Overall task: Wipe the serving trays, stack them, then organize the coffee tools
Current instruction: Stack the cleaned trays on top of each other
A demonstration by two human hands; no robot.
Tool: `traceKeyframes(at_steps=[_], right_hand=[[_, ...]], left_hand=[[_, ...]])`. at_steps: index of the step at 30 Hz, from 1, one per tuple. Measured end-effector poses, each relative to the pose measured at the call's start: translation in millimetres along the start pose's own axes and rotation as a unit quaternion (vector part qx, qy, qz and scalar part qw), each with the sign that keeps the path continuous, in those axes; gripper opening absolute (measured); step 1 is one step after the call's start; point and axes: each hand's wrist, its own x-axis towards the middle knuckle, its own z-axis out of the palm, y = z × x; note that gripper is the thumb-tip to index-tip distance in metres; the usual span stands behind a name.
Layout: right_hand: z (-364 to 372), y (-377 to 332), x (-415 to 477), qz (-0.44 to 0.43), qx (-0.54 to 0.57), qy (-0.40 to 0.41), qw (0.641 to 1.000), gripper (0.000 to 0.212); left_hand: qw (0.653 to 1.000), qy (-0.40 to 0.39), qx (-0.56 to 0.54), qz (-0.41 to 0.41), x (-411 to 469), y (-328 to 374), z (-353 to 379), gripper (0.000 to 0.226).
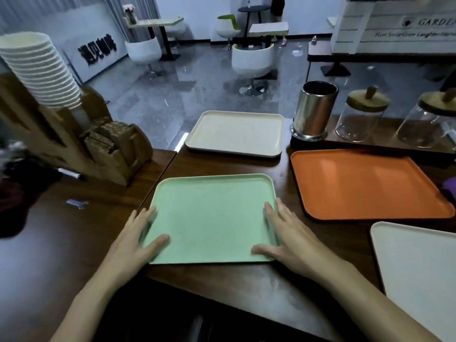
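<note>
fingers (146, 216) of the left hand (132, 243) lie straight along the left rim of the green tray (209, 218), thumb resting on the tray's floor near its front left corner. right hand (291, 240) mirrors it on the right rim: straight fingers, slightly apart, thumb on the floor near the front right corner. neither hand is curled round the rim as far as shows; fingertips are a bit blurred.

green tray sits flat on the dark wooden tabletop (222, 287), right in front of the person, between both hands. cream tray (234, 132) lies beyond it at the far edge, apart from it. orange tray (357, 183) lies to the right of the green one, near but not touching. white tray (419, 267) at the lower right, partly cut off by the frame.

metal canister (314, 112) stands upright just behind the orange tray's far left corner. two glass jars with wooden lids (360, 119) (427, 124) stand to its right. far left: tilted stack of paper cups (42, 70) in a wooden holder (118, 159) with cardboard sleeves (103, 139). marker (71, 174) lies by the holder. purple thing (449, 187) at the right edge, cannot tell what.
</note>
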Motion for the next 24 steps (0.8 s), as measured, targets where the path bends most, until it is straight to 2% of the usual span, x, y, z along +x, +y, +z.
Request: traceKeyframes(at_steps=[8,14,18,21,24], right_hand=[[6,1,-22,-0.003,0.019,0.009,1.000,0.127],[18,4,-19,0.010,0.049,0.073,0.996,0.136],[17,6,-16,0.011,0.083,0.103,0.991,0.130],[15,6,-11,-0.006,0.110,0.110,0.988,0.123],[6,5,-3,-0.016,0.147,0.127,0.981,0.118]], left_hand=[[0.999,-0.036,-0.019,-0.011,-32,1,4,0.123],[0.999,-0.018,-0.018,-0.022,-30,10,5,0.143],[1.000,-0.012,0.001,-0.003,-25,20,4,0.127],[1.000,-0.003,0.000,0.005,-15,16,3,0.129],[0.999,0.022,-0.026,0.020,-1,14,0,0.119]])
